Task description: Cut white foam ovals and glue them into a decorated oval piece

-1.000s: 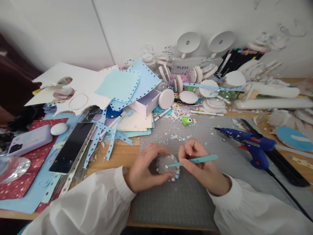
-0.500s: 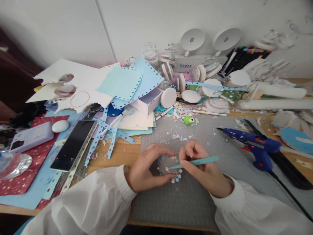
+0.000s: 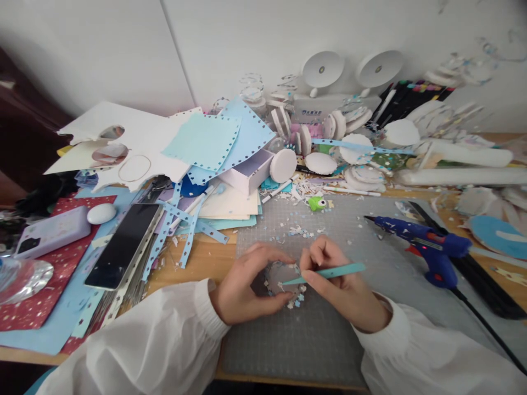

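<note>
Teal tweezers (image 3: 329,272) are being pinched closed in the right hand (image 3: 343,288), thumb and forefinger pressing on the shaft, with the tip lying on the near edge of the round piece (image 3: 278,274). The left hand (image 3: 247,285) is curling around the piece's left side, thumb and fingertips gripping its rim and steadying it flat on the grey cutting mat (image 3: 321,340). Small white and blue star bits (image 3: 300,299) are sitting around the rim, mostly on the near right.

Over the last second little is changing. The tweezer tip is staying on the same spot, drifting only slightly toward the left, and the left hand is keeping its hold. This suggests fine placing at one point of the rim, not a move to a fresh bit. The blue glue gun (image 3: 428,247) is lying untouched, well apart on the right of the mat.
</note>
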A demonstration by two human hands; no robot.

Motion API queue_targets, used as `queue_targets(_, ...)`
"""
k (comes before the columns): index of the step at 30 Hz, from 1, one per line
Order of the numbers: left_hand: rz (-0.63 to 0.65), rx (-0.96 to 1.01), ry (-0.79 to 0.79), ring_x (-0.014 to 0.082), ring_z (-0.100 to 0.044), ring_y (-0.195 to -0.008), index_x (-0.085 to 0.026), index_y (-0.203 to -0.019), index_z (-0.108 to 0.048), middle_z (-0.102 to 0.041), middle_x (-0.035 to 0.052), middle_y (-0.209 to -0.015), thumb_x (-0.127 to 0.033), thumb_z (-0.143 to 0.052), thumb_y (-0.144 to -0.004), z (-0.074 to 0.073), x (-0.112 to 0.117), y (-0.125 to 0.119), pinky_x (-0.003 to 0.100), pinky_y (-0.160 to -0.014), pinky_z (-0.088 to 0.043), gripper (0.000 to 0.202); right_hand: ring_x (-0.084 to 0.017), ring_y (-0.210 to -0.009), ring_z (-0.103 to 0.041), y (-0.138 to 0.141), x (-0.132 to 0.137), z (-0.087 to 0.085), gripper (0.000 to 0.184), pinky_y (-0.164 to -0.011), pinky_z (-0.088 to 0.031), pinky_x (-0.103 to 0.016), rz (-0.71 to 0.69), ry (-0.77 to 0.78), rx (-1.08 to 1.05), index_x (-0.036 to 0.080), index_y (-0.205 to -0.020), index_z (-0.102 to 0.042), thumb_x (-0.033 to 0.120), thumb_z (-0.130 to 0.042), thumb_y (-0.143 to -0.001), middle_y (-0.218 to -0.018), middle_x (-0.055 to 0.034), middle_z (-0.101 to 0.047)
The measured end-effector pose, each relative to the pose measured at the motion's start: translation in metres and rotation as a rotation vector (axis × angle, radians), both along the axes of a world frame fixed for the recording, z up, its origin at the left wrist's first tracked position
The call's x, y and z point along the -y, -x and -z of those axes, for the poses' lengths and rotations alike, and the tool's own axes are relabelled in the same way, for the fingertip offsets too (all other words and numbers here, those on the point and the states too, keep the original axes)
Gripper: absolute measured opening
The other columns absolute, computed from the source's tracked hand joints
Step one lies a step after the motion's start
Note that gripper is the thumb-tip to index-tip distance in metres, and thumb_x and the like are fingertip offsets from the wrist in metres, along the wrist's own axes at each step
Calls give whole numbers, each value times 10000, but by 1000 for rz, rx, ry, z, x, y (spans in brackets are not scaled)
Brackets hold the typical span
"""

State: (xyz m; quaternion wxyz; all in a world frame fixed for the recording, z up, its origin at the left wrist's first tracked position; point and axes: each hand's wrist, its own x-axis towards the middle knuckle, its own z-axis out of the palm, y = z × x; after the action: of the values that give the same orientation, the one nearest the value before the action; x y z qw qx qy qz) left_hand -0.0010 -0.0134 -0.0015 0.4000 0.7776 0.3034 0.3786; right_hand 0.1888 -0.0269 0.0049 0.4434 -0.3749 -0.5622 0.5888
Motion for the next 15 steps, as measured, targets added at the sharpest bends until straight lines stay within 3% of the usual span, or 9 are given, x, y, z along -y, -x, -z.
queue_targets(15, 11, 19, -44, 200, -595, -906, -167, -1068, -563, -653, 84, -974, -214, -728, -703, 1, -1, 0, 316, -809, -467, 403, -92, -610, -373, -4, 0, 4, 273, -544, -312, -220, -62, 77, -21, 234, -786, -333, 315, -577, -876, -714, 54, -452)
